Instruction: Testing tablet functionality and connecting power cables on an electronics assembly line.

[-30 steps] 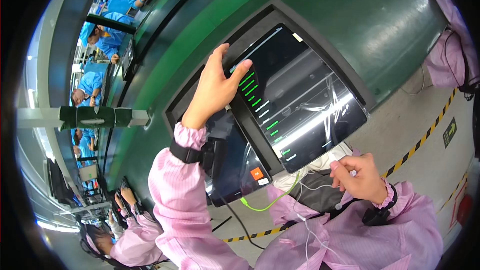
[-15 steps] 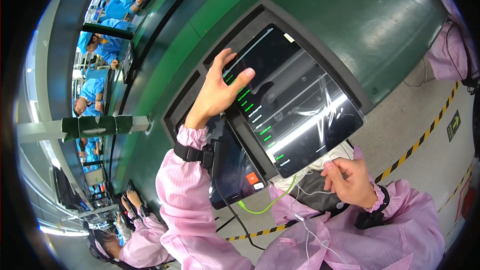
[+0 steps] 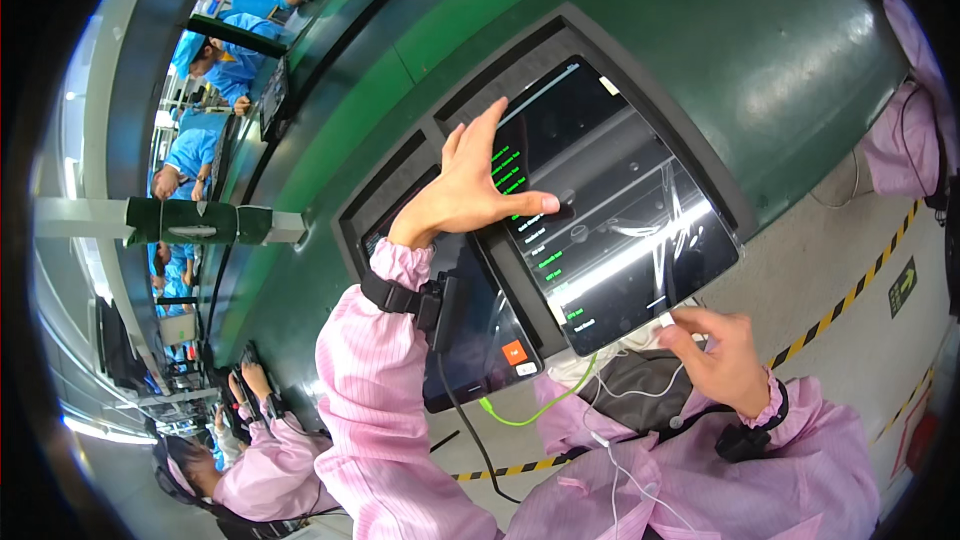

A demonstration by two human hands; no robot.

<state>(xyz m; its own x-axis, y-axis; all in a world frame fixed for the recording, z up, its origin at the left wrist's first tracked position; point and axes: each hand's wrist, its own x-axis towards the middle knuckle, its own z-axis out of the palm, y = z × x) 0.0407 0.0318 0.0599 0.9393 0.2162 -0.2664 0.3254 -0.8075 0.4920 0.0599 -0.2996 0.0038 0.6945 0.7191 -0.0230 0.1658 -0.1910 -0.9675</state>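
Note:
A tablet (image 3: 625, 205) with a dark screen, rows of green and white text and a clear film lies tilted in a dark grey tray (image 3: 688, 140). My left hand (image 3: 470, 185) reaches over its left edge, fingers spread and thumb stretched across the screen; I cannot tell whether it touches. By the tablet's near edge my right hand (image 3: 722, 355) pinches a white cable plug (image 3: 667, 320) between thumb and finger. Whether the plug is seated in the tablet is not clear. A second tablet (image 3: 485, 315), partly hidden by my left arm, sits to the left with an orange-red square on its screen.
The tray rests on a green worktop (image 3: 790, 70). A bright green cable (image 3: 530, 420) and thin white cords hang near my lap. A post (image 3: 200, 221) wrapped in dark green stands at the left. People in blue work across the line; a person in pink (image 3: 275, 475) sits lower left.
My left hand has moved a little right, its thumb now farther over the screen. My right hand has shifted slightly right at the plug. The whole view has moved a little.

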